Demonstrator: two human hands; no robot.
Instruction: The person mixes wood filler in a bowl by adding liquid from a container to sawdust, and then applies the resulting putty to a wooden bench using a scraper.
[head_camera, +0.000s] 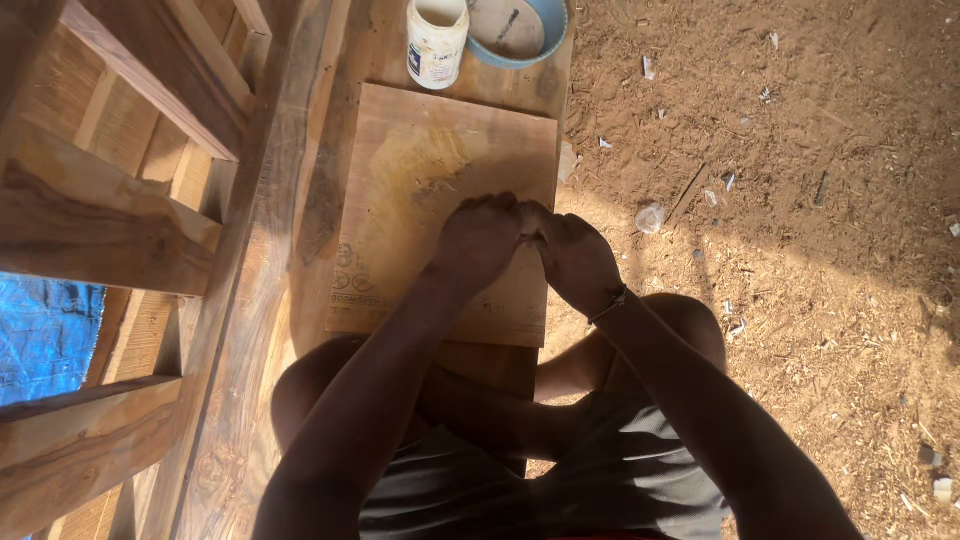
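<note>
Left hand (478, 243) and right hand (572, 258) meet knuckle to knuckle over plywood board (400, 190), both curled closed (what they pinch is hidden). Board lies flat on wooden bench (250, 330), pale glue-like smear across its upper half. White jar (437, 42) stands beyond board, just beside blue bowl (555, 35). Thin band on right wrist. Timber frame (130, 150) at left, sandy ground (800, 200) at right.

I have only one view, from the camera worn on the head. It looks almost straight down, close above the fingers (520, 225), with the wooden surface (440, 200) under them and sandy ground (780, 200) to their right.
</note>
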